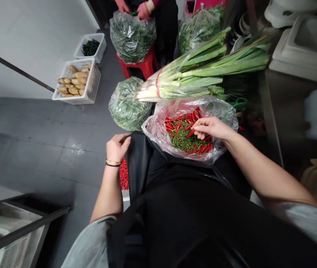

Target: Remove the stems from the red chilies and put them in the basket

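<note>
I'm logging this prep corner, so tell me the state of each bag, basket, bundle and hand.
Chilli bag: open, on the lap.
Right hand: in the bag, fingers pinching a red chilli.
Left hand: fingers curled by the black apron; grip unclear.
Leek bundle: lying flat, banded in red.
Far greens bag: open, gloved hand at its mouth.
White basket: filled with tan roots.

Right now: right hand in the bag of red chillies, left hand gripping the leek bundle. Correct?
No. The left hand is not on the leek bundle; it touches the edge of the black apron. The right hand is in the bag of red chillies: head view.
</note>
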### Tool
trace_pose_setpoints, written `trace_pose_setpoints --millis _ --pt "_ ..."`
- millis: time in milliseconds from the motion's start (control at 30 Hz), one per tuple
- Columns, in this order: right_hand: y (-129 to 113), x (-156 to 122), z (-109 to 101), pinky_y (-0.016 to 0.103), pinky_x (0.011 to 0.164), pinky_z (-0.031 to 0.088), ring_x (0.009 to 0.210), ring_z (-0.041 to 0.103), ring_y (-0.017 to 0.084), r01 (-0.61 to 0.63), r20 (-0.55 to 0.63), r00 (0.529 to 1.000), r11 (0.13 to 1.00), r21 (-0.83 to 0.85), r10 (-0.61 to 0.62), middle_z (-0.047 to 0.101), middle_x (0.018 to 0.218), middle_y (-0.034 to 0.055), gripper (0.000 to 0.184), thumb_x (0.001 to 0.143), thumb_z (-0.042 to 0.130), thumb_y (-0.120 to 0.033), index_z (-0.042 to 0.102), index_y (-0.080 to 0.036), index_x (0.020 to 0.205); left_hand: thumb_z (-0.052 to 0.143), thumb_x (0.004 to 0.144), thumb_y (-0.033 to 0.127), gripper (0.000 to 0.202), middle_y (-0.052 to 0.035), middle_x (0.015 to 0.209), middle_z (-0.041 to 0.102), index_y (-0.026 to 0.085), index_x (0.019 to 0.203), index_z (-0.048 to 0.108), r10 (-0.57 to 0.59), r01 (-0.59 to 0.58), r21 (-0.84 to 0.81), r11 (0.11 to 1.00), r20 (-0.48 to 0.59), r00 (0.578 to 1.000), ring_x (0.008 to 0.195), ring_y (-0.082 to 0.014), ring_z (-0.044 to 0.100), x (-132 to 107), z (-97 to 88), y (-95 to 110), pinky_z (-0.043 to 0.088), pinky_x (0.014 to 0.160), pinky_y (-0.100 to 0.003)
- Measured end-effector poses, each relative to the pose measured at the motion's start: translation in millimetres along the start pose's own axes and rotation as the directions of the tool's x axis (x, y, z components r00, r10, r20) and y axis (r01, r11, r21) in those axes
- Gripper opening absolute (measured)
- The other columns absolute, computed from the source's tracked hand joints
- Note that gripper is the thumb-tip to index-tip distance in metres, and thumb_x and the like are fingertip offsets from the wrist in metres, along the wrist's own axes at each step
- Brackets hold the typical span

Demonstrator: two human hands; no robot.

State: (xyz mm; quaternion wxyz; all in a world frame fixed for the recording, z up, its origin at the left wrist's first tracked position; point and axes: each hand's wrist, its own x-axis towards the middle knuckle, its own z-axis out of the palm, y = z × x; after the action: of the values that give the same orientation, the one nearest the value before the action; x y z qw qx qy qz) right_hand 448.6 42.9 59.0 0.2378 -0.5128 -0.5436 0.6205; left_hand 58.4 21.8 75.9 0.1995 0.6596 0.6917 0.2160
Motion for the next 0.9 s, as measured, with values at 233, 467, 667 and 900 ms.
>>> trace_pose_setpoints --millis 233,467,667,900 --pt "0.6 -24.1 39.0 0.027 0.054 0.047 0.057 0.062 0.015 0.224 -0.027 0.973 0.962 -0.158 -0.231 0.067 0.069 0.0043 0.029 0.084 0.055 -0.044 0.062 -0.016 0.087 0.067 0.073 0.039 0.027 -0.0049 0.076 0.068 0.014 0.082 0.064 0.419 -0.001 -0.617 0.787 0.534 0.734 0.065 -0.0130 0.062 -14.5 94.8 127.8 0.048 0.063 -0.025" --pt "12.0 -34.7 63.3 0.029 0.061 0.040 0.079 0.063 0.022 0.148 0.031 0.945 0.342 -0.928 -0.326 0.065 0.089 0.0141 0.027 0.093 0.038 -0.023 0.062 -0.011 0.092 0.069 0.072 0.041 0.033 -0.0031 0.059 0.065 0.014 0.078 0.051 0.181 0.697 -0.472 0.540 0.874 0.452 0.046 -0.0139 0.062 -32.4 138.8 128.4 0.045 0.043 -0.021" --pt "11.6 3.1 45.3 0.028 0.057 0.036 0.081 0.062 0.023 0.046 0.023 0.988 0.148 -0.988 -0.155 0.060 0.105 0.0178 0.026 0.089 0.039 -0.013 0.057 -0.010 0.107 0.065 0.073 0.032 0.028 -0.0041 0.059 0.066 0.015 0.087 0.048 0.219 0.743 -0.531 0.408 0.847 0.485 0.048 -0.0174 0.064 -33.5 131.9 128.3 0.047 0.044 -0.022" --pt "28.5 33.6 5.3 0.032 0.058 0.038 0.073 0.062 0.023 -0.003 -0.026 0.991 0.175 -0.985 -0.129 0.064 0.099 0.0174 0.026 0.092 0.040 -0.023 0.061 -0.012 0.102 0.059 0.070 0.019 0.011 -0.0003 0.059 0.060 0.014 0.072 0.049 0.146 0.790 -0.587 0.177 0.809 0.569 0.046 -0.0094 0.055 -22.7 143.1 124.3 0.047 0.048 -0.022"
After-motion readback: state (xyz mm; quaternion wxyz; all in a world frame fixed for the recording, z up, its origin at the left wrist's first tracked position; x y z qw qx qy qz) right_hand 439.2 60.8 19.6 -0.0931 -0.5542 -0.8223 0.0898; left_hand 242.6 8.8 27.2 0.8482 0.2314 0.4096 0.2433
